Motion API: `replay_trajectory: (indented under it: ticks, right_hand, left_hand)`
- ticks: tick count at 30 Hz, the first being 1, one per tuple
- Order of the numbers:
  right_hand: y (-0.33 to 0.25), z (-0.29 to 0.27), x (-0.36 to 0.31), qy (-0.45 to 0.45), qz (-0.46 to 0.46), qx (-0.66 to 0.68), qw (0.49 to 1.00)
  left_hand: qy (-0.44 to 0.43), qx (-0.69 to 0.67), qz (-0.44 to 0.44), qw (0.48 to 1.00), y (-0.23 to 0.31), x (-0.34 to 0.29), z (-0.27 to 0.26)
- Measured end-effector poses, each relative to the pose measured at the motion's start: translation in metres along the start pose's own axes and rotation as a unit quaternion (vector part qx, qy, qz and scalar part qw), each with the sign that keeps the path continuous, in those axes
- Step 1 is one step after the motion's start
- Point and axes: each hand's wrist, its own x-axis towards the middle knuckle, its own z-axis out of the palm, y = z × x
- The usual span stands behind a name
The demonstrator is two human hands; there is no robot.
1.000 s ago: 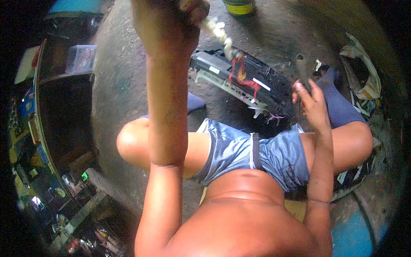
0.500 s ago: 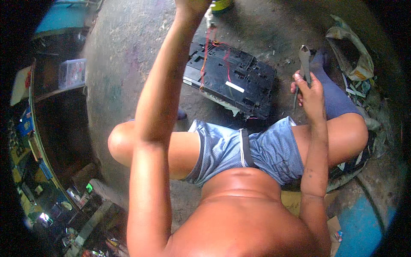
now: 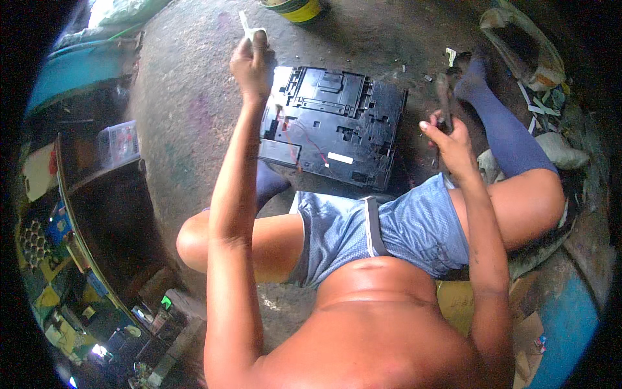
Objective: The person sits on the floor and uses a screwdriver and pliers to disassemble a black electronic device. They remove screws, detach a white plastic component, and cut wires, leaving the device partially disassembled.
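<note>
A black plastic panel assembly (image 3: 363, 139), probably from some appliance, lies on the ground in front of my legs. Thin red wires (image 3: 304, 133) run loosely over its left part. Beyond its left corner, my left hand (image 3: 251, 71) is raised, its fingers closed around a small white piece (image 3: 246, 27) that sticks out at the top; its kind is not clear. My right hand (image 3: 453, 142), to the right of the panel, is wrapped around dark metal pliers (image 3: 444, 94) with the jaws pointing away from me.
A yellow and black bucket (image 3: 297, 9) stands at the far edge. On the right are an open sack (image 3: 528, 52) and scraps (image 3: 539, 107) beside my foot. To the left, a shelf holds a clear plastic basket (image 3: 118, 144).
My left hand has come down and left, into full view with the white piece. The wires, stretched upward before, now lie slack on the panel. The pliers have shifted slightly left.
</note>
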Motion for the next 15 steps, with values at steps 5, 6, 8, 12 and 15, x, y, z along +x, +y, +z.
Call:
replay_trajectory:
  ticks: [5,6,8,12,15]
  right_hand:
    - [0.002,-0.001,-0.006,-0.011,0.038,0.08,0.996]
    - [0.0,-0.001,-0.007,-0.011,0.058,0.085,0.995]
    - [-0.002,0.002,-0.009,-0.042,0.097,0.099,0.989]
    - [0.014,0.018,-0.014,-0.106,0.102,0.013,0.989]
    - [-0.007,0.05,-0.03,-0.207,0.119,-0.058,0.969]
  left_hand:
    - [-0.08,0.062,-0.102,0.99,-0.08,-0.029,0.042]
    - [-0.111,-0.035,-0.153,0.981,-0.066,-0.032,0.058]
    - [-0.148,-0.104,-0.151,0.972,-0.042,-0.035,0.061]
    - [-0.112,-0.106,-0.13,0.979,-0.002,-0.067,0.018]
    - [0.013,-0.119,-0.158,0.98,0.003,-0.116,-0.045]
